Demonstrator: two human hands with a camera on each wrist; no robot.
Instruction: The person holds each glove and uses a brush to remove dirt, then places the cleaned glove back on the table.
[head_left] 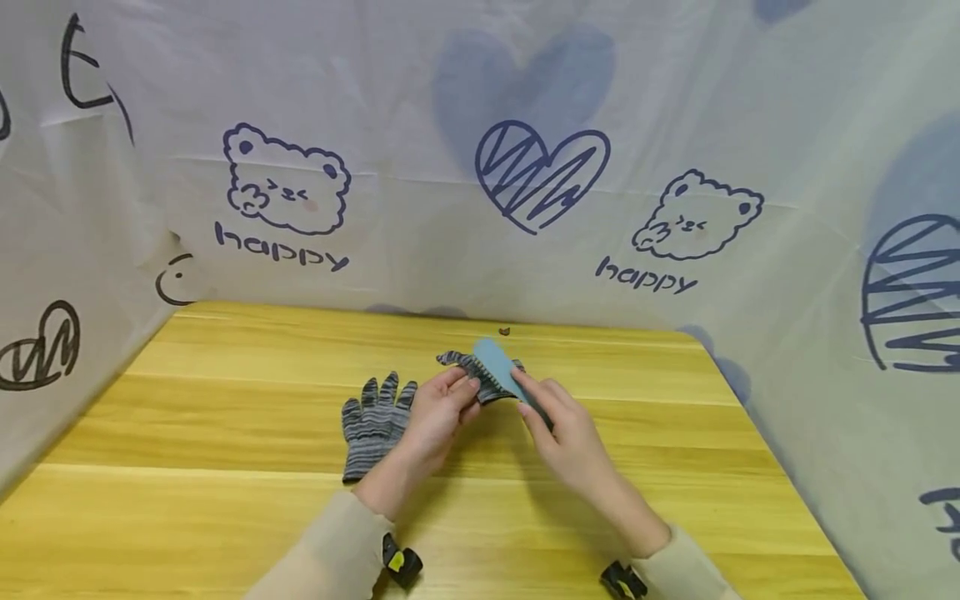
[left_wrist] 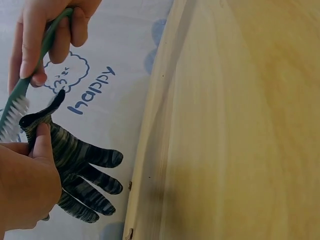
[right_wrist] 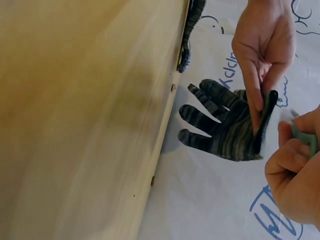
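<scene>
My left hand [head_left: 438, 417] pinches a grey-and-black striped knit glove [left_wrist: 75, 150] at its cuff, above the table. In the left wrist view the glove's fingers hang away from the hand. My right hand [head_left: 570, 433] grips the handle of a blue-green brush [head_left: 493, 362]. The brush's white bristles [left_wrist: 16, 116] face the cuff of the glove; whether they touch it I cannot tell. A matching glove [head_left: 375, 425] lies flat on the table, just left of my left hand, with its fingers pointing away from me. My left wrist partly covers that glove.
The wooden table [head_left: 225, 517] ends at a white cloth wall [head_left: 420, 225] with drawn bears and hearts. More cloth hangs at both sides. A small dark mark [head_left: 504, 331] shows near the table's far edge. Each wrist wears a black strap [head_left: 401, 562].
</scene>
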